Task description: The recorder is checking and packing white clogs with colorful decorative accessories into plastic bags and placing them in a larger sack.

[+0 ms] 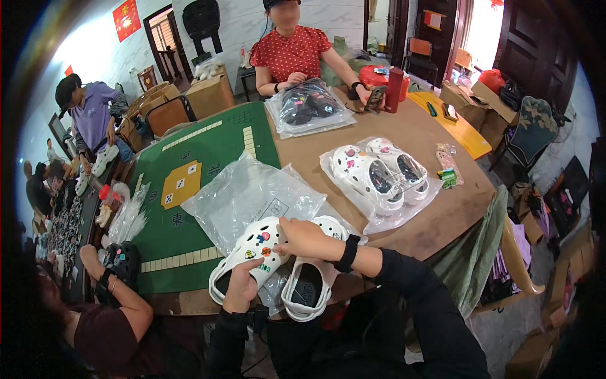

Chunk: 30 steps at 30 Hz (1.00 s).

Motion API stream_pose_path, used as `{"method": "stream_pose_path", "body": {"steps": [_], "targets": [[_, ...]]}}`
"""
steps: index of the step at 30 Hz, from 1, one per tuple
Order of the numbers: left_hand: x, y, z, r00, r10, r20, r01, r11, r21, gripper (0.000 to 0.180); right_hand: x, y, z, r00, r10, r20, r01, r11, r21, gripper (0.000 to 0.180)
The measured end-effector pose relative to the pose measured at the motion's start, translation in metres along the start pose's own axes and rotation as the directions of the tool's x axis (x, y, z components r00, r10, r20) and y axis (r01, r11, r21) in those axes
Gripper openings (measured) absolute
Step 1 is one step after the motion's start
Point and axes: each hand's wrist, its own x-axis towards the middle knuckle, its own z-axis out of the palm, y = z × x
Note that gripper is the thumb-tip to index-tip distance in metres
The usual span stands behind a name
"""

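Note:
Two white clogs with holes and colourful charms lie at the table's near edge, heels toward me. My left hand [240, 282] grips the side of the left white clog [254, 239], its thumb on the upper near the charms. Bent over the same clog's right side is my right hand [309, 239], fingers closed against it; whether they also pinch a charm is hidden. The right white clog [308, 285] sits partly beneath my right hand and wrist. Beyond the clogs a clear plastic bag [252, 189] lies flat on the table.
A bagged pair of white clogs [380, 174] lies right on the brown table [435, 218], beside a small pack of charms [448, 167]. Opposite, a person in red holds a phone [375, 98] near bagged black clogs [309, 104]. Tiles line the green mat [208, 230]. Another person's arm [123, 297] is at left.

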Motion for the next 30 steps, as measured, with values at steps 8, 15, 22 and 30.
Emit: {"method": "stream_pose_path", "body": {"steps": [8, 15, 22, 30], "targets": [[0.010, 0.004, -0.002, 1.000, -0.013, 0.013, 0.013, 0.999, -0.043, 0.045, 0.019, 0.016, -0.010, 0.999, -0.050, 0.008, 0.050, 0.999, 0.018, 0.056], [0.012, 0.008, 0.006, 1.000, -0.011, -0.012, 0.011, 1.000, -0.029, 0.043, 0.046, 0.035, -0.026, 0.996, 0.003, 0.089, -0.017, 0.988, 0.151, 0.043], [0.002, 0.013, -0.017, 1.000, -0.018, 0.000, 0.018, 0.988, -0.153, 0.046, 0.061, 0.000, -0.014, 0.975, -0.118, 0.187, 0.106, 0.992, 0.075, 0.035], [0.010, 0.000, 0.006, 0.999, 0.013, 0.051, -0.006, 0.990, -0.142, 0.042, 0.061, 0.022, -0.022, 0.970, -0.048, 0.237, 0.064, 0.996, -0.059, 0.041]]}}
